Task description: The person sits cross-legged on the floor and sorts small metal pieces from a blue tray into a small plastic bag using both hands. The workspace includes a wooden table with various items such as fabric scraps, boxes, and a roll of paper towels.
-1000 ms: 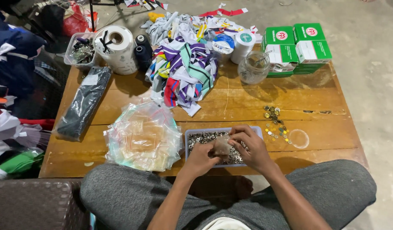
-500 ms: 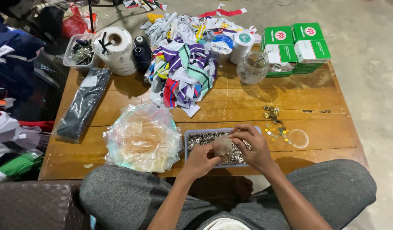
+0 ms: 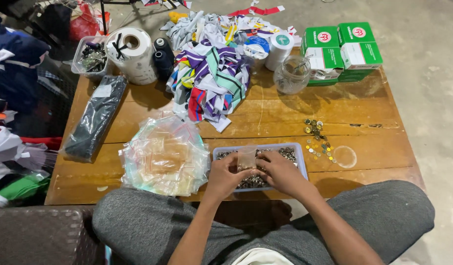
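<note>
Head view, hands: we see our left hand (image 3: 225,172) and right hand (image 3: 280,171) close together over the shallow grey plastic tray of small metal rings (image 3: 300,158), fingers pinched on a small clear plastic bag (image 3: 246,158) held upright between them.
Head view, tray: it sits at the near edge of the worn wooden table (image 3: 285,118), just right of the heap of clear zip bags (image 3: 163,156).
Head view, surroundings: loose brass-coloured studs (image 3: 317,140) lie right of the tray; a pile of striped fabric strips (image 3: 211,81) and green-and-white cardboard boxes (image 3: 342,46) sit farther back.
Change: compared with a second ago, the little bag now stands taller above the tray, and both hands have stayed in place.
</note>
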